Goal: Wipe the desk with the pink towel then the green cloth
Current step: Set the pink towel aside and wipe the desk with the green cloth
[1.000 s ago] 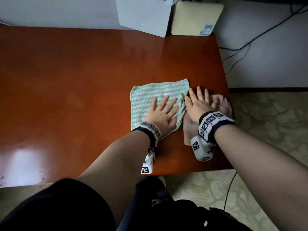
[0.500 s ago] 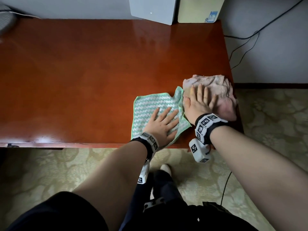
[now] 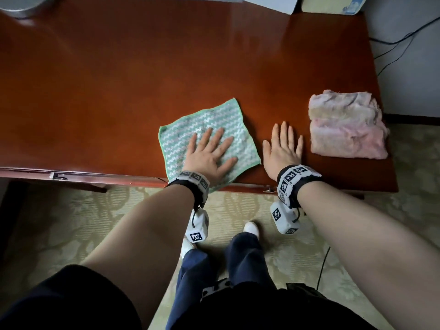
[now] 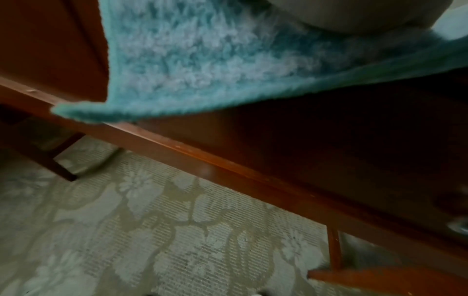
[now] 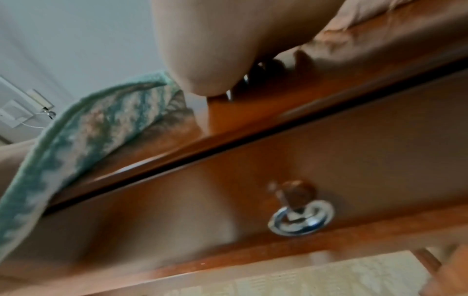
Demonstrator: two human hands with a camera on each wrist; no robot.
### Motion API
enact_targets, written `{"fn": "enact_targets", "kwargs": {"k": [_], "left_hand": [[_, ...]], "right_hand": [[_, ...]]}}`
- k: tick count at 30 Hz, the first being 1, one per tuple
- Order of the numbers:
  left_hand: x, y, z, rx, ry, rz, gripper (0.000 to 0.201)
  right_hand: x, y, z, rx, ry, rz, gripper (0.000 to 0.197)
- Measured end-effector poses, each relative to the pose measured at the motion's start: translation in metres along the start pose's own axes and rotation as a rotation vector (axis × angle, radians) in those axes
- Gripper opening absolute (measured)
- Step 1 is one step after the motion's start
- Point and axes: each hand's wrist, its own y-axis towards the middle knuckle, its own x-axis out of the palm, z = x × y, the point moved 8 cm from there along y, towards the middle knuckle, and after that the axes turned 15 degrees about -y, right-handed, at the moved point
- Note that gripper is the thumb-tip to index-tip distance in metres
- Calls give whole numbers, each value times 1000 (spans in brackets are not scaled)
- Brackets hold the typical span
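Note:
The green cloth (image 3: 188, 129) lies flat near the front edge of the red-brown desk (image 3: 119, 79), one corner hanging over the edge (image 4: 177, 60). My left hand (image 3: 209, 153) presses on it with fingers spread. My right hand (image 3: 283, 148) rests flat on the bare desk, between the cloth and the pink towel (image 3: 345, 125). The pink towel lies folded near the desk's right edge, apart from both hands. In the right wrist view the green cloth (image 5: 83, 128) shows at the left and the pink towel (image 5: 354, 30) at the top right.
Pale boxes (image 3: 333, 4) stand at the desk's back right corner. Cables (image 3: 400, 39) run along the wall to the right. A drawer with a metal ring knob (image 5: 298, 212) sits under the desk front. Patterned flooring (image 3: 71, 222) lies below.
My right hand has let go of the pink towel and moved left onto the bare desk. The green cloth now lies spread flat under my left hand, apart from the towel.

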Motion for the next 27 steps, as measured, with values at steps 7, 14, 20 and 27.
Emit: {"fn": "enact_targets", "kwargs": {"k": [7, 14, 20, 27], "left_hand": [[-43, -31, -118, -248, -137, 138, 65], [-49, -20, -128, -232, -88, 129, 61], [-26, 20, -44, 195, 120, -71, 55], [-23, 96, 40, 481, 258, -166, 54]], "right_hand": [[0, -3, -33, 208, 75, -95, 64], [0, -3, -32, 230, 83, -133, 63], [-3, 2, -17, 146, 89, -138, 63], [-25, 41, 25, 123, 221, -37, 53]]}}
